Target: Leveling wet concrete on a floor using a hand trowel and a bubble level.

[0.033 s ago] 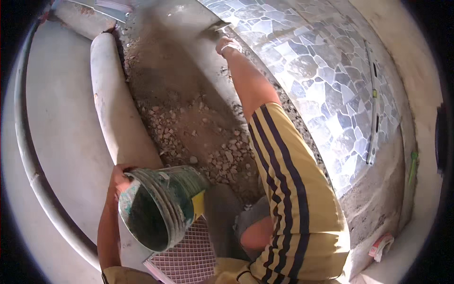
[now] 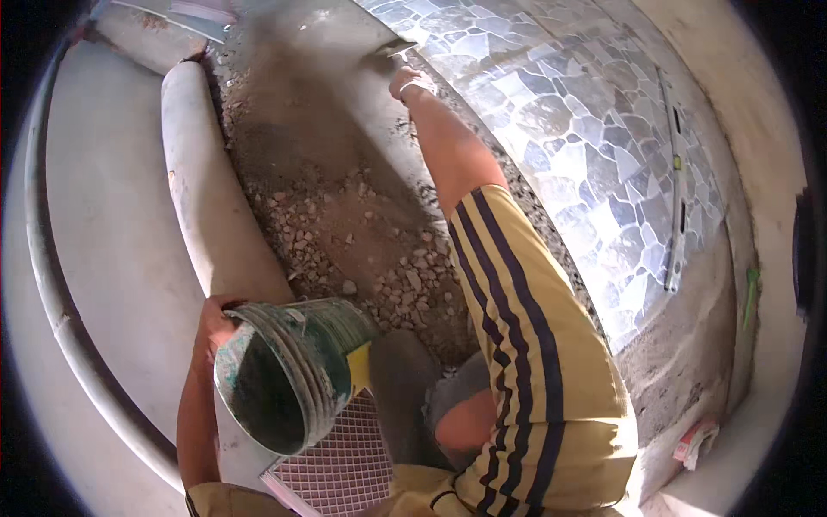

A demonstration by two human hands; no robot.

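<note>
My left fingers [image 2: 222, 329] grip a tilted green bucket [image 2: 326, 345] (by its rim); my right fingers [image 2: 403, 81] clasp a trowel [image 2: 400, 50].

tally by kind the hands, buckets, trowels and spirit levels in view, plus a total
Hands: 2, left hand and right hand
Buckets: 1, the green bucket tilted in the left hand
Trowels: 1, the trowel in the right hand
Spirit levels: 1, the spirit level lying on the stone paving
Total: 5

Loose rubble [image 2: 414, 279], a stained bucket [image 2: 319, 362] and a spirit level [image 2: 678, 178] mark this as a building site.
</note>
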